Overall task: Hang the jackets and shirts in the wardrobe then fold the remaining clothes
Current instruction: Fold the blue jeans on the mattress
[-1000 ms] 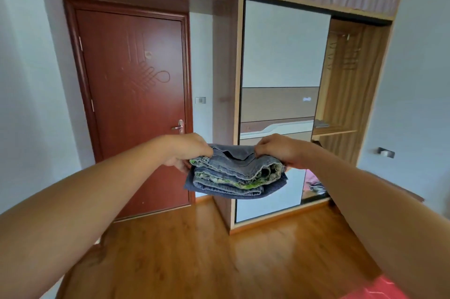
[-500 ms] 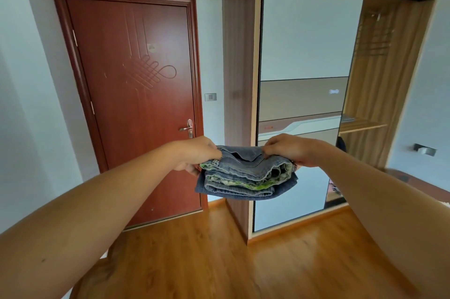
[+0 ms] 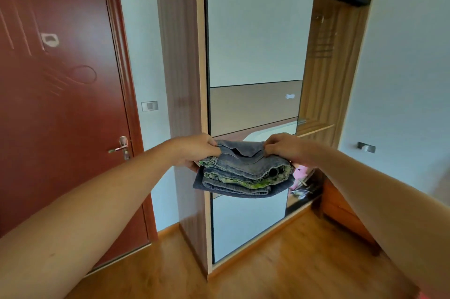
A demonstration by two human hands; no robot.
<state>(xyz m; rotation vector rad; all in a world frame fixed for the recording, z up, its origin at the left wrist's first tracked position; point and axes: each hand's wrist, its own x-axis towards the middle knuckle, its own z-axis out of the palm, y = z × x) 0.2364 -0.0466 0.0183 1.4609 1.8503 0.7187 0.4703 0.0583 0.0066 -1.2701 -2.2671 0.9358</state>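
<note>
A folded stack of blue denim clothes (image 3: 243, 174), with green patterned cloth showing between the layers, is carried at chest height in front of the wardrobe (image 3: 253, 55). My left hand (image 3: 194, 150) grips the stack's left end and my right hand (image 3: 285, 147) grips its right end, fingers curled over the top layer. The wardrobe's sliding mirror door covers the left part. Its right part (image 3: 326, 67) stands open, showing a wooden shelf and a hanging rail with hangers, blurred.
A red-brown room door (image 3: 60, 104) with a metal handle is on the left. A light switch (image 3: 149, 105) sits on the wall strip between door and wardrobe. A low wooden cabinet (image 3: 341, 211) stands at the right. Wooden floor (image 3: 280, 262) lies below.
The view has moved closer to the wardrobe and shifted right; the door and wardrobe look larger. Both hands keep the same hold on the folded stack.
</note>
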